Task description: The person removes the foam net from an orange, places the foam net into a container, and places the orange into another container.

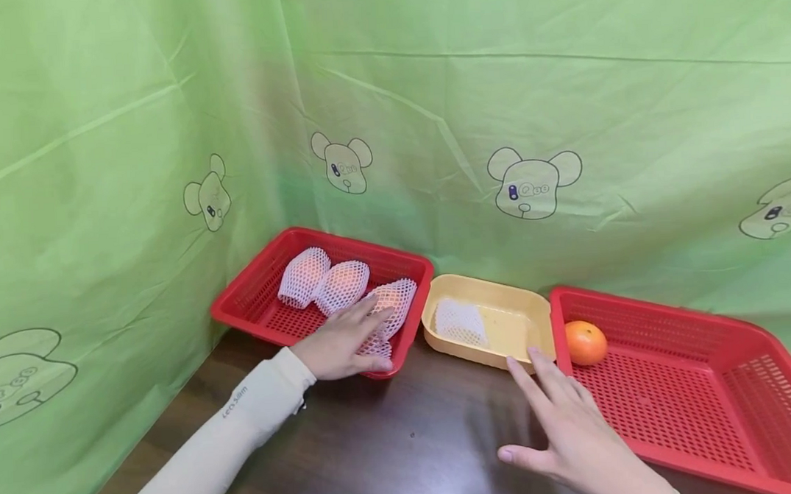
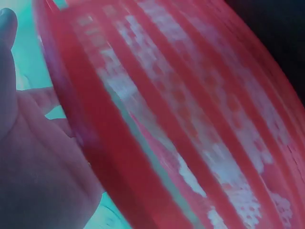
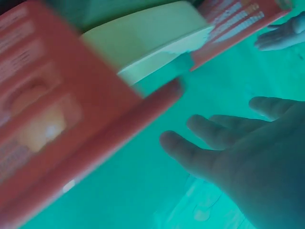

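In the head view, my left hand (image 1: pixel 347 343) is over the near right corner of the left red basket (image 1: pixel 249 321), its fingers spread above a net-wrapped orange fruit (image 1: pixel 398 297). Whether the fingertips touch the netting cannot be told. Several fruits in white foam nets (image 1: pixel 343 285) lie in that basket, one partly hidden by the hand. The left wrist view shows the palm (image 2: pixel 47 157) beside the basket's slotted wall. My right hand (image 1: pixel 569 427) hovers with fingers extended, holding nothing, near the yellow tray (image 1: pixel 518 330) and the right red basket (image 1: pixel 661 405).
An empty white foam net (image 1: pixel 460 322) lies in the yellow tray, between the two baskets. One bare orange (image 1: pixel 586 343) sits at the left end of the right basket. Green cloth (image 1: pixel 434 216) hangs close behind and at left. The brown table (image 1: pixel 391 453) is in front.
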The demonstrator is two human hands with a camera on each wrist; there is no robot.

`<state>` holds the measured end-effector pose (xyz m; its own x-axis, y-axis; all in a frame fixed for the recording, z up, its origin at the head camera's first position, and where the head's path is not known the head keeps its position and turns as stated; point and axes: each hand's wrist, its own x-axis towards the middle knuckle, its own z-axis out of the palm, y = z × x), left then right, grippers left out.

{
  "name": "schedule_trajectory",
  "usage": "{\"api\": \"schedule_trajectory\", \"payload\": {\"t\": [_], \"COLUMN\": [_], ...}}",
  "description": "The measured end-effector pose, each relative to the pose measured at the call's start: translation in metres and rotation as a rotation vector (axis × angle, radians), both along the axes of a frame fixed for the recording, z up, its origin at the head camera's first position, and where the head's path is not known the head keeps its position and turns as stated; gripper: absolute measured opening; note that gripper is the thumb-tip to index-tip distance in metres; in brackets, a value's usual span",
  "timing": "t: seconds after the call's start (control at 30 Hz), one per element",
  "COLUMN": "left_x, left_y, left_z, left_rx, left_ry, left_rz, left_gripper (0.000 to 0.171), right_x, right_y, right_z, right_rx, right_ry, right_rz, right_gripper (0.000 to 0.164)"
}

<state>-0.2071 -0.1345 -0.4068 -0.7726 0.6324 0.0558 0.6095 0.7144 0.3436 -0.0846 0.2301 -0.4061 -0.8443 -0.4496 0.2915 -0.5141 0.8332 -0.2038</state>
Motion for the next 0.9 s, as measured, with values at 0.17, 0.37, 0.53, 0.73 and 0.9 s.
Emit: {"api": "schedule_trajectory", "payload": {"t": [0.17, 0.37, 0.53, 0.73, 0.9], "left_x": [-0.023, -0.045, -0.053, -0.057, -0.059], "left_y": [-0.023, -0.032, -0.031, -0.028, -0.027], "left_z": [0.002, -0.003, -0.009, -0.012, -0.012], "left_rx": [-0.023, -0.024, -0.065, -0.123, -0.11], "left_ry": [-0.088, -0.202, -0.311, -0.402, -0.446], "left_rz": [0.076, 0.101, 0.14, 0.124, 0.123], "left_gripper": [0.087, 0.067, 0.07, 0.079, 0.082], "right_x": [-0.012, -0.034, -0.057, -0.08, -0.087], "right_y": [-0.033, -0.076, -0.113, -0.145, -0.162], "right_z": [-0.003, -0.011, -0.016, -0.025, -0.031], "right_rx": [-0.016, -0.057, -0.121, -0.145, -0.182], "right_ry": [0.045, 0.051, -0.028, -0.154, -0.195], "right_rz": [0.027, 0.058, 0.052, -0.014, -0.045], "right_gripper": [0.098, 0.09, 0.087, 0.095, 0.101]}}
